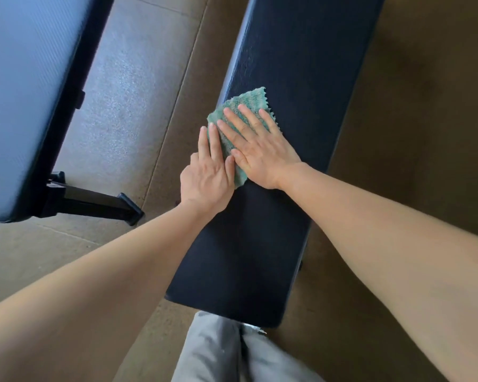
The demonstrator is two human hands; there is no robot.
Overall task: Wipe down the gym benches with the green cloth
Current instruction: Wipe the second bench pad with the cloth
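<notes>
head view: the step in hand looks like the wiping stroke itself, on the long dark navy padded counter (pixel 246 244) of the nearer gym bench. the folded green ribbed microfibre cloth (pixel 246 102) lies on the counter's left half, just above the centre of the frame. the right grip (pixel 260 150) lies flat on it, fingers straight and spread, pressing rather than clutching. the left grip (pixel 207 177) is also flat, with fingers straight. it is at the counter's left edge, its fingertips on the cloth's near side, and neither is curled round anything.

the counter's long axis runs from bottom centre up toward the upper right. the cloth's longer side seems to lie roughly along it, its ragged end pointing to the top of the frame, though the hands hide much of it.

the next move probably calls for sliding the cloth along that axis under even pressure, then across to the uncovered right half. the second pale blue padded bench (pixel 20 106) at upper left would follow.
</notes>
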